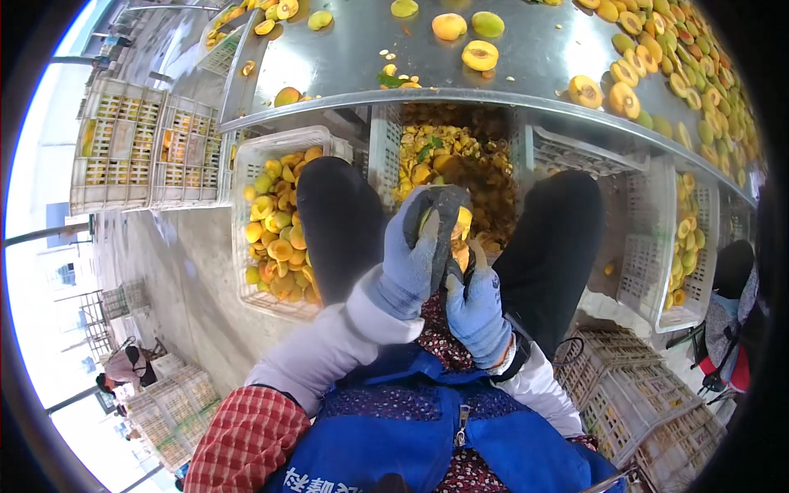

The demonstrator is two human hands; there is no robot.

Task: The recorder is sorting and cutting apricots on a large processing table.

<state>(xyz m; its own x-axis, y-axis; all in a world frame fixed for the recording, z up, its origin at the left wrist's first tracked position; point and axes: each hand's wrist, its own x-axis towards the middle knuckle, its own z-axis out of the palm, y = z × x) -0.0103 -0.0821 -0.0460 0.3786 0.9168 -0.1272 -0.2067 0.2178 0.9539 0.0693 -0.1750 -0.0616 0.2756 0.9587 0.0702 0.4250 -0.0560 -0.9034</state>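
Observation:
Both hands wear light blue knit gloves with dark coated palms and meet between my knees. My left hand (416,246) is wrapped around a yellow peach (462,225); its fingers hide much of the fruit. The fingers of my right hand (478,311) close on the lower, brownish-orange part of the fruit. Whether a small tool is in the right hand is hidden. Below the hands stands a plastic crate (385,145) holding yellow scraps (419,148) and brown, wet-looking waste (487,179).
Ahead, a metal table (370,58) bears loose peaches and halves, with a large heap (672,49) at right. A crate of peach halves (280,231) stands by my left knee, another crate (647,246) at right. Stacked crates (148,148) are at left. A person (730,326) sits far right.

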